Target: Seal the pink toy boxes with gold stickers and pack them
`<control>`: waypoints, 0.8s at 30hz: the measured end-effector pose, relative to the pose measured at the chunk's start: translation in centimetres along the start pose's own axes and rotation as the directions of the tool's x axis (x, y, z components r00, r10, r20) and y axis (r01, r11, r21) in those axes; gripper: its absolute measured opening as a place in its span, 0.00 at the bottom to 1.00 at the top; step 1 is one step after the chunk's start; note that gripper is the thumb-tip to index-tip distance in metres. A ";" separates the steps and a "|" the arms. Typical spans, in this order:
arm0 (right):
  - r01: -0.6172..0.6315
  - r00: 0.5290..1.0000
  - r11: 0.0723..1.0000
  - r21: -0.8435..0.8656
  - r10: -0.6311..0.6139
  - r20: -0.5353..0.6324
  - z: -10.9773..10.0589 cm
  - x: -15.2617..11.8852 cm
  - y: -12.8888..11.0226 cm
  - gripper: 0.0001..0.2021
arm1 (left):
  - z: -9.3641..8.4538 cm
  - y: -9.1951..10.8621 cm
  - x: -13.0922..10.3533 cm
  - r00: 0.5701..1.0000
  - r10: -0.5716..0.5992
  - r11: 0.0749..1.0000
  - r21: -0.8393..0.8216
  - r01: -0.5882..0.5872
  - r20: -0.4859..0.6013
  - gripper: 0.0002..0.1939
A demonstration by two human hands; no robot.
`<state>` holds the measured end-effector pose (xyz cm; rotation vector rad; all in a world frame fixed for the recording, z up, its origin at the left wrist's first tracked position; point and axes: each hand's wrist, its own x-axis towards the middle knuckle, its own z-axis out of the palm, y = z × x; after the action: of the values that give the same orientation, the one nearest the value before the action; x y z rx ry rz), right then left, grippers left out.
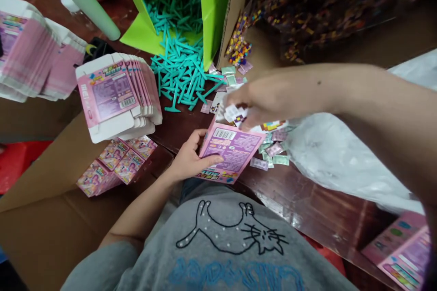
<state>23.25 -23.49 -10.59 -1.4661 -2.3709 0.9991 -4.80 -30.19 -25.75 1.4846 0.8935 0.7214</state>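
Observation:
My left hand (188, 158) grips a pink and purple printed box (234, 151) by its left side, thumb across the barcode face. The box's top end is open and faces away from me. At that opening my right hand (254, 102) is closed on a small white piece with a dark pixel pattern (235, 114); motion blurs the fingers, and part of the piece is hidden. Just beyond and to the right of the box lie small pink and green sachets (275, 148). A patterned white sheet (273, 125) shows partly beneath my right hand.
Turquoise hammer-shaped sticks (186, 72) spill from a bright green container (211, 9). Folded pink boxes (112, 93) are stacked to the left. Filled boxes (119, 159) sit in a carton (51, 209). Colourful beads (239, 45) and clear plastic bags (341, 159) lie to the right.

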 end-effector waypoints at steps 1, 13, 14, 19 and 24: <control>0.045 0.997 0.998 -0.047 -0.042 0.066 -0.1 0.0 0.3 0.16 | 0.1 -0.1 0.0 1.000 0.009 1.000 -0.027 -0.009 -0.001 0.34; 0.248 0.903 0.908 -0.339 -0.343 -0.258 -1.3 -3.8 -3.0 0.28 | -0.3 -3.8 -0.2 0.994 0.042 0.989 -0.134 -0.055 -0.097 0.36; 0.218 0.872 0.924 -0.315 -0.329 -0.363 -1.2 -5.1 -3.1 0.25 | -0.6 -4.2 -0.5 0.991 0.033 0.990 -0.135 -0.051 -0.130 0.36; 0.225 0.712 0.967 -0.119 -0.246 -0.658 3.2 -7.8 -1.2 0.20 | -3.0 -5.1 -2.1 0.944 -0.036 0.992 -0.124 -0.005 -0.329 0.39; 0.411 0.660 0.910 -0.049 -0.335 -0.672 8.5 -4.1 -0.7 0.31 | -3.3 -4.5 -2.7 0.903 -0.023 1.000 -0.025 0.013 -0.429 0.29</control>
<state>20.79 -31.00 -15.83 -0.9847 -1.9086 0.3772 -9.56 -30.76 -29.71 1.3154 1.2260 1.0669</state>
